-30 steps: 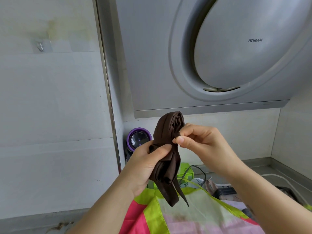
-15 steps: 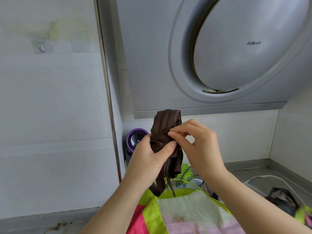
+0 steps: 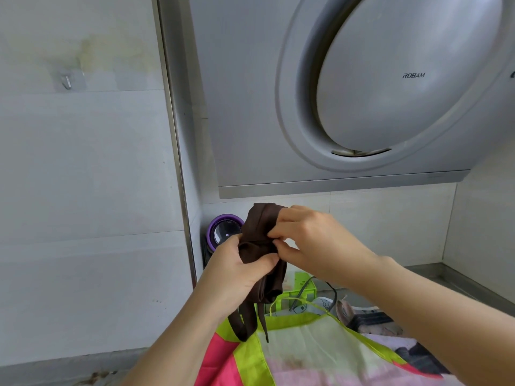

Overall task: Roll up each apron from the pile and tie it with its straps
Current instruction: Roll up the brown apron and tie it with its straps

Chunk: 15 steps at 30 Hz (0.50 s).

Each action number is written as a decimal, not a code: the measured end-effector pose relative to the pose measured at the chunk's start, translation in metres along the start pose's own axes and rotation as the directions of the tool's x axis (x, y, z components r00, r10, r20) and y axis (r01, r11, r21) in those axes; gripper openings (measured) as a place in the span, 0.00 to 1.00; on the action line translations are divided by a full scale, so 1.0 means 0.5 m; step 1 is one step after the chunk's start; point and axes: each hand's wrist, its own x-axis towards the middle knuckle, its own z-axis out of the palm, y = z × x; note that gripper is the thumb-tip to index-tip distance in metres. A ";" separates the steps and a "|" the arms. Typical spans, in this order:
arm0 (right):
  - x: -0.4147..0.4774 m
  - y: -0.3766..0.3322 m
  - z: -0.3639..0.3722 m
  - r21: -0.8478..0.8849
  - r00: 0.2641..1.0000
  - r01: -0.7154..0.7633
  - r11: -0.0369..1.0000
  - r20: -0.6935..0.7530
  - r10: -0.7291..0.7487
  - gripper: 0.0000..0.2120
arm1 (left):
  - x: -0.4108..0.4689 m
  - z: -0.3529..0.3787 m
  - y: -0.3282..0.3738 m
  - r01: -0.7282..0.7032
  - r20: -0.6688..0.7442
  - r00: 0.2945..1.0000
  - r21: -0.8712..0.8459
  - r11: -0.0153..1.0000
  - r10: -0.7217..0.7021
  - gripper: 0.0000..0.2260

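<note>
1. brown apron roll (image 3: 262,227) held upright in the air, at 6 o'clock of the range hood (image 3: 362,93).
2. left hand (image 3: 237,271) grips the roll's lower half, fingers curled round it, thumb across the front.
3. right hand (image 3: 309,240) at the roll's 3 o'clock, fingers together, pinching the strap band (image 3: 259,242) at mid-roll.
4. loose straps (image 3: 245,321) hang at 6 o'clock, over the bright apron (image 3: 306,346).
5. purple-ringed device (image 3: 223,232) at the roll's 9 o'clock.

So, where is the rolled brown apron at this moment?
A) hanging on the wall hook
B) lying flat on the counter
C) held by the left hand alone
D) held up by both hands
D: the left hand grips the brown apron round its middle and the right hand pinches it at the side.
</note>
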 end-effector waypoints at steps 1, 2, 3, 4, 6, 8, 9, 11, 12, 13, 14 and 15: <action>0.001 0.003 -0.004 0.064 0.999 -0.027 0.998 0.036 0.025 0.10 | -0.002 0.001 -0.001 0.009 0.019 1.000 -0.007 1.000 -0.009 0.16; 0.003 0.005 -0.010 0.136 0.996 -0.063 0.989 0.072 0.054 0.08 | -0.003 0.000 -0.003 0.017 0.031 0.999 -0.013 1.000 -0.017 0.17; 0.005 0.007 -0.015 0.200 0.991 -0.099 0.975 0.106 0.079 0.07 | -0.004 0.000 -0.004 0.023 0.038 0.999 -0.020 1.000 -0.023 0.18; 0.007 0.009 -0.021 0.251 0.985 -0.137 0.958 0.136 0.105 0.06 | -0.004 -0.001 -0.006 0.028 0.045 0.999 -0.021 0.999 -0.027 0.18; 0.011 0.010 -0.029 0.333 0.964 -0.226 0.916 0.209 0.162 0.06 | -0.005 -0.003 -0.007 0.037 0.066 0.997 -0.020 0.999 -0.036 0.18; 0.010 0.010 -0.037 0.393 0.922 -0.333 0.857 0.326 0.209 0.08 | -0.006 -0.002 -0.006 0.043 0.091 0.995 -0.016 0.999 -0.042 0.16; 0.010 0.010 -0.040 0.419 0.897 -0.384 0.823 0.379 0.226 0.10 | -0.006 0.000 -0.006 0.044 0.097 0.994 -0.016 0.999 -0.042 0.16; 0.012 0.006 -0.043 0.478 0.856 -0.467 0.743 0.456 0.245 0.13 | -0.005 0.003 -0.005 0.036 0.099 0.994 -0.006 0.999 -0.035 0.18; 0.013 0.004 -0.044 0.506 0.840 -0.502 0.702 0.477 0.257 0.11 | -0.004 0.004 -0.004 0.032 0.104 0.994 -0.004 0.999 -0.032 0.19; 0.013 0.002 -0.044 0.518 0.825 -0.531 0.670 0.497 0.269 0.08 | -0.003 0.006 -0.004 0.031 0.111 0.993 -0.012 0.999 -0.029 0.20; 0.012 0.001 -0.045 0.515 0.816 -0.544 0.663 0.511 0.272 0.06 | -0.002 0.006 -0.004 0.033 0.119 0.992 -0.028 0.999 -0.029 0.19; 0.010 0.000 -0.045 0.498 0.815 -0.537 0.681 0.514 0.267 0.06 | -0.002 0.007 -0.004 0.042 0.127 0.991 -0.045 0.998 -0.036 0.19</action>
